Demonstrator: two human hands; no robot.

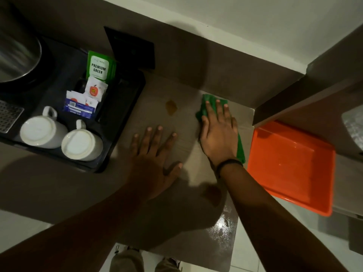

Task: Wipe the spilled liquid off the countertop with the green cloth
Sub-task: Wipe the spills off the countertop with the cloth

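Observation:
The green cloth (204, 107) lies on the beige countertop (188, 122), near its back right corner. My right hand (218, 132) presses flat on the cloth, fingers together and pointing at the wall. A small amber puddle of spilled liquid (171, 107) sits to the left of the cloth, apart from it. A second, darker puddle (213, 194) lies near the front, beside my right forearm. My left hand (155, 152) rests flat on the counter with fingers spread, holding nothing, just in front of the amber puddle.
A black tray (117, 114) on the left holds two upturned white mugs (43, 132), sachets and a green tea packet (99, 65). An orange plastic tray (290, 163) sits to the right of the cloth. Wet droplets (224, 224) glisten at the counter's front edge.

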